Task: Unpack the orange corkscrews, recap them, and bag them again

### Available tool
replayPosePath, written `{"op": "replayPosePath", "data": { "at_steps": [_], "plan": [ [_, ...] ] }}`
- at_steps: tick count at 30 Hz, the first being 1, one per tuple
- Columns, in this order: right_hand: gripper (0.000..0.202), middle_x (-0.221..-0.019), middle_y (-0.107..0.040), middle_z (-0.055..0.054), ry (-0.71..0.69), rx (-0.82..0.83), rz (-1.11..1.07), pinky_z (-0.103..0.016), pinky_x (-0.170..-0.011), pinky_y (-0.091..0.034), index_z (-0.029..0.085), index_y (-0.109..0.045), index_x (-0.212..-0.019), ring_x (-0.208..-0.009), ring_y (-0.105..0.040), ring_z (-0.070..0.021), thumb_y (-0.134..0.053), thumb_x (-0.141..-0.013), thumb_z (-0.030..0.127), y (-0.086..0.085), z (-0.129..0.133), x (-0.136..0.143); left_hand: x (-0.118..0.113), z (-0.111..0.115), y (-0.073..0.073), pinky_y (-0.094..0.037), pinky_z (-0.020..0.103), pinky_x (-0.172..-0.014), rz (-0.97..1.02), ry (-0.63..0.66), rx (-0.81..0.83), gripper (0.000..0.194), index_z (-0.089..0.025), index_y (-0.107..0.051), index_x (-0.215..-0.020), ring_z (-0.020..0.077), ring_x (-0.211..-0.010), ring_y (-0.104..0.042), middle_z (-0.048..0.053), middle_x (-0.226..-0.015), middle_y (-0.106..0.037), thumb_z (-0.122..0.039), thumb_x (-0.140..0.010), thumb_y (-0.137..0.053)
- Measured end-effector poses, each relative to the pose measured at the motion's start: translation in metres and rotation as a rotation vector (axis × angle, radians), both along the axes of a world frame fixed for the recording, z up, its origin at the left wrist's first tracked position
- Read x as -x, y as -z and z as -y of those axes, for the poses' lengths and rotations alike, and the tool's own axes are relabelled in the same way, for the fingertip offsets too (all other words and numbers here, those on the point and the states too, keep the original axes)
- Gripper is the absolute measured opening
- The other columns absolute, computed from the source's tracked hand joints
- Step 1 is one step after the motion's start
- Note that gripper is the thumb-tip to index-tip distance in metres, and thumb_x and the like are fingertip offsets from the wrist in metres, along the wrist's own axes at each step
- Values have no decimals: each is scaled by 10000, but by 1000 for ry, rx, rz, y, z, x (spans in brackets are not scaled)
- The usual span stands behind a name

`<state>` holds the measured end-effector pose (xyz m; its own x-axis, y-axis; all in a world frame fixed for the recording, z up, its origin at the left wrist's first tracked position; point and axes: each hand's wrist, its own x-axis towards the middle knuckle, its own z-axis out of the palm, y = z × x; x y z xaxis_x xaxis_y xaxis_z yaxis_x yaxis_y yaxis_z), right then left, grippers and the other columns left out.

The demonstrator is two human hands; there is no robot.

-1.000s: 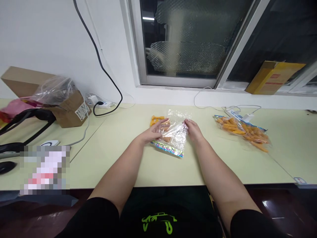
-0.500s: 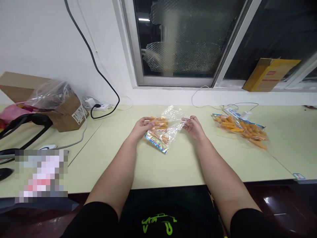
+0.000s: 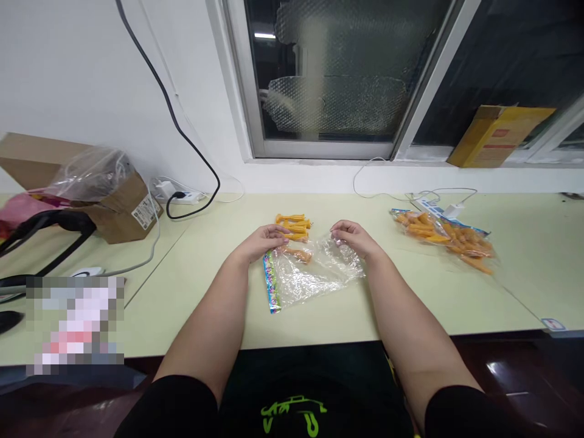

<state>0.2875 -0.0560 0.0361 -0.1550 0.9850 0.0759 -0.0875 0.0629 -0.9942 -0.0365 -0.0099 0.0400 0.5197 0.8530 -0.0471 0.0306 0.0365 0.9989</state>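
A clear plastic bag with a colourful header strip lies spread low over the table in front of me. My left hand pinches its upper left edge between thumb and fingers. On the right, my right hand has its fingers closed on the bag's crumpled upper corner. One orange elongated piece shows through the film, close to my left fingertips. Several similar orange-yellow pieces lie side by side just beyond the bag, touching or very near my left hand. Their exact kind is unclear.
More filled bags of orange pieces lie at the right, beside a power strip. An opened cardboard box stands at the left near a black cable. A yellow carton leans against the window.
The bag has come down and turned, its header strip now pointing toward me at the left. The row of orange pieces is now uncovered behind it. My right hand has moved slightly nearer.
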Motion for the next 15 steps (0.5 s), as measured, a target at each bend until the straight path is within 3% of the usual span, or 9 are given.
{"op": "replayPosePath", "data": {
  "at_steps": [4, 9, 15],
  "plan": [
    [231, -718, -651, 22, 143, -19, -53, -269, -620, -503, 214, -692, -776, -639, -571, -124, -850, -674, 348, 4, -6, 0, 4, -3, -1, -556, 330, -773, 74, -108, 78, 560, -173, -709, -1113, 181, -767, -725, 48, -827, -761, -256, -624, -968],
    [249, -724, -651, 20, 197, -4, -75, -274, -595, -503, 219, -626, -741, -606, -576, -125, -821, -674, 360, 9, -10, -1, 3, -3, -7, -548, 297, -721, 177, -252, 84, 649, -170, -672, -1101, 166, -711, -710, 16, -792, -745, -281, -552, -1000],
    [427, -971, -749, -29, 62, 23, -141, -302, -614, -540, 263, -624, -1069, -721, -711, -200, -788, -705, 416, -1, -6, -2, -2, -4, -6, -557, 266, -703, 318, -349, 26, 631, -180, -658, -1076, 137, -700, -703, -23, -794, -711, -304, -551, -985]
  ]
}}
